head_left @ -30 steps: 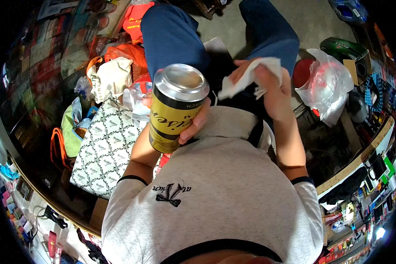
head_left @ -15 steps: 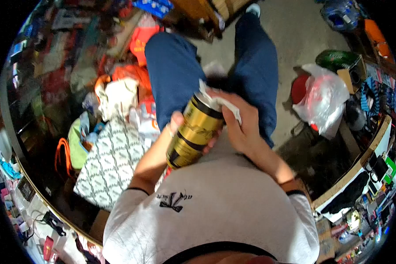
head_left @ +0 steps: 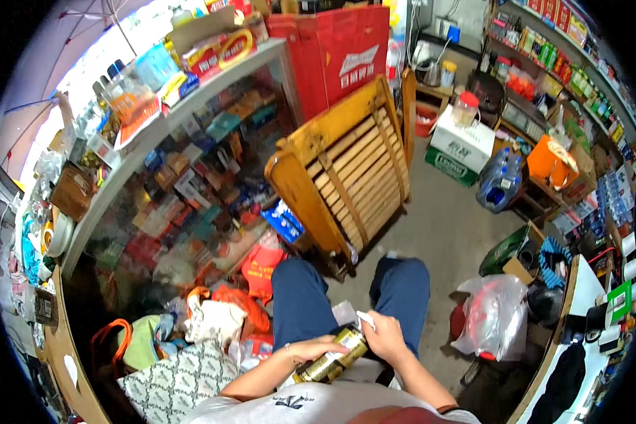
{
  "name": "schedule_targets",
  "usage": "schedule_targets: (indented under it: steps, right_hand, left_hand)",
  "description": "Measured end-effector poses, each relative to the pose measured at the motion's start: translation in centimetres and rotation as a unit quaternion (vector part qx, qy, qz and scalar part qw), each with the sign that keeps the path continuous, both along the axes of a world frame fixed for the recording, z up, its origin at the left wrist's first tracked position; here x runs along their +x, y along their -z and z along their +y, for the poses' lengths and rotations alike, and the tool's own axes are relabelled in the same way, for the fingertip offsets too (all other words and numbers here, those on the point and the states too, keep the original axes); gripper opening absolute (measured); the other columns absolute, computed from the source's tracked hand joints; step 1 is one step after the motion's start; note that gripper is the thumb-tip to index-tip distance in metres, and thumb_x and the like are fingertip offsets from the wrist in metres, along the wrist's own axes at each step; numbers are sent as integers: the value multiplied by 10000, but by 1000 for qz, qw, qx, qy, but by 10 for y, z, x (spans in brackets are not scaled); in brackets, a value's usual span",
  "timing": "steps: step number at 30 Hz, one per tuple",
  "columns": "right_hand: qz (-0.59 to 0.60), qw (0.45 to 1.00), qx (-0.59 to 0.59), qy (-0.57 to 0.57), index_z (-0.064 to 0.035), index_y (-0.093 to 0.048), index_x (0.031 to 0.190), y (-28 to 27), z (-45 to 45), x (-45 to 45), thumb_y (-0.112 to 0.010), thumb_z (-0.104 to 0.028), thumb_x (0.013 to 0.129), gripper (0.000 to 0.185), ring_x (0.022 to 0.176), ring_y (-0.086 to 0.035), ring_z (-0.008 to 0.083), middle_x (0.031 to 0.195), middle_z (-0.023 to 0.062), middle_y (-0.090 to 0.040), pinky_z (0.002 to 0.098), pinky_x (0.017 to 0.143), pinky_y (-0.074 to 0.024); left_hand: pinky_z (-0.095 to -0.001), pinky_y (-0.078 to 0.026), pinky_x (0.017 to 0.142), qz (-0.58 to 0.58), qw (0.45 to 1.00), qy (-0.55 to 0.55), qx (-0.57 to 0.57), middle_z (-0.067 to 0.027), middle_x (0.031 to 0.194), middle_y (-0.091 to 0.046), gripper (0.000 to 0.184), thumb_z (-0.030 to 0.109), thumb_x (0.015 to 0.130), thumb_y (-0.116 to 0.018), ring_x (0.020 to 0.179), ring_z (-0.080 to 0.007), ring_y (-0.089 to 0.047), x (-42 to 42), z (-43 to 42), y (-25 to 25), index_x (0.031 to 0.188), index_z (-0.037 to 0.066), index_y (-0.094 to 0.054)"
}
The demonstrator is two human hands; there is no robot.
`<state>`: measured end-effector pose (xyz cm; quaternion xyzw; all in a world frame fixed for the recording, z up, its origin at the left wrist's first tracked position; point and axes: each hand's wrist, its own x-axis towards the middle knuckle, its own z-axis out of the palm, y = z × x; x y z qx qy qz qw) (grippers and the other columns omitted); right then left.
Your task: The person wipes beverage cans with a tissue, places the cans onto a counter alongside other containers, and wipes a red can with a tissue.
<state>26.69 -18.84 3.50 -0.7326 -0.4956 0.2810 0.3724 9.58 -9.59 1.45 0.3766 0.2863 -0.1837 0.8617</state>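
A gold and black can (head_left: 338, 359) lies tilted across my lap, its top end pointing up and to the right. My left hand (head_left: 309, 349) is wrapped over the can from the left side. Beside the can's top end is my right hand (head_left: 386, 338), closed, with a white tissue (head_left: 366, 320) sticking out of its fingers. Whether the tissue touches the can is hard to make out. A pale, semi-clear piece of something (head_left: 344, 312) shows just beyond the can, between my knees.
Ahead leans a folded wooden slatted bed (head_left: 353, 169). A glass display case (head_left: 212, 155) full of boxes runs along the left. Bags and cloths (head_left: 219, 318) are piled by my left leg. On the right sit a clear plastic bag (head_left: 498, 314) and blue-tinted bottles (head_left: 500, 180).
The view has tilted up, bringing the shop into sight. My left hand now lies over the can, and the can is lower in view. My right hand has closed more around the tissue.
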Motion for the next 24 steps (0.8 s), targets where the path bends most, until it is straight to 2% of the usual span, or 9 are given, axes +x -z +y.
schedule_targets:
  steps: [4,6,9,12,15,18,20,22,24]
  right_hand:
    - [102,994,-26,18,-24,-572,760,0,10,14,-509,-220,823,216,649,-570,378,673,205,-569,408,551,-428]
    - [182,981,-65,18,1,-591,798,8,18,24,-504,-221,855,246,589,-574,187,651,140,-596,309,556,-434]
    - [393,910,-66,112,24,-589,841,15,40,39,-457,-176,886,243,630,-561,124,751,45,-609,250,584,-446]
    - [417,898,-28,141,16,-588,880,9,81,66,-425,-145,884,229,669,-564,122,759,52,-604,252,612,-449]
    - [379,920,-2,97,-3,-591,926,0,127,99,-383,-90,825,248,708,-552,116,787,46,-595,241,667,-439]
    - [368,925,16,92,-17,-570,1009,-25,166,124,-380,-7,778,300,773,-551,132,858,57,-588,257,721,-436]
    - [361,927,29,100,-29,-557,1049,-55,180,132,-384,39,744,357,817,-550,150,902,69,-578,269,751,-433]
    - [89,989,114,31,-51,-517,1119,-96,188,141,-407,86,689,465,910,-532,207,968,102,-543,283,812,-414]
    - [86,993,82,-10,-57,-505,1132,-127,187,149,-458,66,677,474,973,-508,247,1003,129,-517,297,846,-400]
  left_hand:
    - [-237,-465,661,-23,998,54,2,-27,916,-581,421,292,814,-602,791,-87,-547,9,13,4,1111,14,-494]
    - [-230,-426,768,-63,994,79,39,-20,948,-570,409,252,829,-592,864,-88,-513,15,23,9,1135,5,-481]
    - [-222,-414,745,-86,992,80,38,-17,968,-565,408,267,837,-583,848,-88,-506,28,48,7,1119,-17,-502]
    - [-219,-415,732,-92,993,37,61,-23,987,-569,416,273,826,-602,866,-79,-504,40,83,27,1113,-9,-498]
    - [-229,-420,757,-89,994,-47,48,-20,1015,-561,491,229,801,-642,893,-90,-513,64,134,1,1189,17,-427]
    - [-263,-420,831,-171,976,-116,61,-44,1048,-561,496,175,793,-624,944,-132,-525,95,191,-42,1216,17,-418]
    - [-350,-446,854,-208,965,-146,72,-146,1111,-551,633,306,739,-655,971,-230,-569,120,223,-91,1231,6,-394]
    - [-384,-465,844,-244,948,-192,61,-163,1079,-562,685,412,730,-648,967,-262,-576,142,243,-141,1221,9,-390]
    - [-390,-470,843,-260,925,-269,68,-163,1073,-562,700,441,723,-648,962,-272,-578,157,251,-174,1212,12,-389]
